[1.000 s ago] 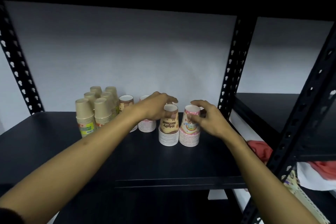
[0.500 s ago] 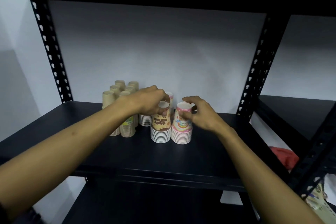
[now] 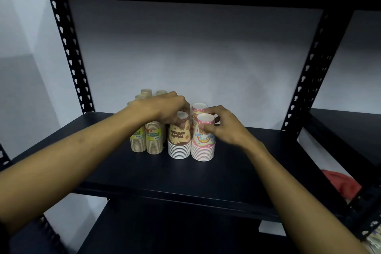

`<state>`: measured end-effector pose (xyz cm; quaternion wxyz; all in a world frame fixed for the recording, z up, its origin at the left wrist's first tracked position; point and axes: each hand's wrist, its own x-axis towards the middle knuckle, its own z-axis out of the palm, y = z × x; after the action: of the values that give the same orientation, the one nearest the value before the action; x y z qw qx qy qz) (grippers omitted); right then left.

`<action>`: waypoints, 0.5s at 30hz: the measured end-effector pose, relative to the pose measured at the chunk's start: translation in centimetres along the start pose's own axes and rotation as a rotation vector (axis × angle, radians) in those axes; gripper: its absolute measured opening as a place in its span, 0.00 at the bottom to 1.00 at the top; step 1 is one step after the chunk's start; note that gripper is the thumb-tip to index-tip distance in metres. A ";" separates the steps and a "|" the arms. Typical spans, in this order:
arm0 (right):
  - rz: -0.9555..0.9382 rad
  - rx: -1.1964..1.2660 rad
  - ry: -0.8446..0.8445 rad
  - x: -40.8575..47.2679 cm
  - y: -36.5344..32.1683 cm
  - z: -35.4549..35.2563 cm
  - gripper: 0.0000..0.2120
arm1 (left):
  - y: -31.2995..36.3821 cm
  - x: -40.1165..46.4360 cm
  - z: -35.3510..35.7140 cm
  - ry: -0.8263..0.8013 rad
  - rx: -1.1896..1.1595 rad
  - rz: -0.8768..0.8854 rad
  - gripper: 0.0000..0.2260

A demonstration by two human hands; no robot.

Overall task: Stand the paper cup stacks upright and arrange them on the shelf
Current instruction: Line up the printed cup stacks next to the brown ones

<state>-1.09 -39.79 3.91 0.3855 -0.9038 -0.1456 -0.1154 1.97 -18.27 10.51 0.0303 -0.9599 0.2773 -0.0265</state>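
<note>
Several stacks of paper cups stand bottom-up on the black shelf (image 3: pixel 206 177). My left hand (image 3: pixel 165 109) grips the top of the brown-and-cream stack (image 3: pixel 179 142). My right hand (image 3: pixel 222 127) pinches the top cup of the pink stack (image 3: pixel 203 144) right beside it. Another pink stack (image 3: pixel 198 108) stands just behind these two. Plain tan stacks with yellow labels (image 3: pixel 153 140) stand to the left, with more tan stacks (image 3: pixel 145 92) behind them, partly hidden by my left hand.
Black perforated uprights (image 3: pixel 70 53) (image 3: pixel 311 72) frame the shelf bay, with a white wall behind. A second black shelf (image 3: pixel 350 127) lies to the right. A red cloth (image 3: pixel 340 183) sits lower right. A lower shelf level (image 3: pixel 165 229) shows below.
The view swung right to left, so the cups now sit nearer the middle. Both hands stay on the tops of the two front stacks, which now stand close against the tan stacks.
</note>
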 end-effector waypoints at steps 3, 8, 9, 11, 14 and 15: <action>-0.009 -0.008 0.012 0.3 0.1 0.3 0.22 | -0.3 0.0 0.0 -0.003 -0.006 0.004 0.19; -0.008 0.003 0.033 0.7 0.1 0.8 0.23 | -0.7 0.1 0.0 -0.005 -0.003 -0.005 0.20; -0.010 0.006 0.038 0.7 0.1 0.9 0.23 | -0.8 0.1 -0.1 -0.006 -0.005 -0.008 0.20; -0.016 0.008 0.050 0.8 0.1 1.1 0.22 | -0.8 0.1 -0.3 -0.012 -0.010 -0.011 0.21; -0.018 0.016 0.067 0.8 0.0 1.3 0.22 | -1.0 0.1 -0.3 -0.021 -0.018 -0.013 0.23; -0.019 0.025 0.070 0.8 0.0 1.4 0.23 | -1.0 0.1 -0.4 -0.023 -0.017 -0.011 0.23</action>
<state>-0.19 -38.63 3.25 0.4004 -0.8930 -0.1419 -0.1488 2.59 -17.47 10.95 0.0252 -0.9619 0.2719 -0.0133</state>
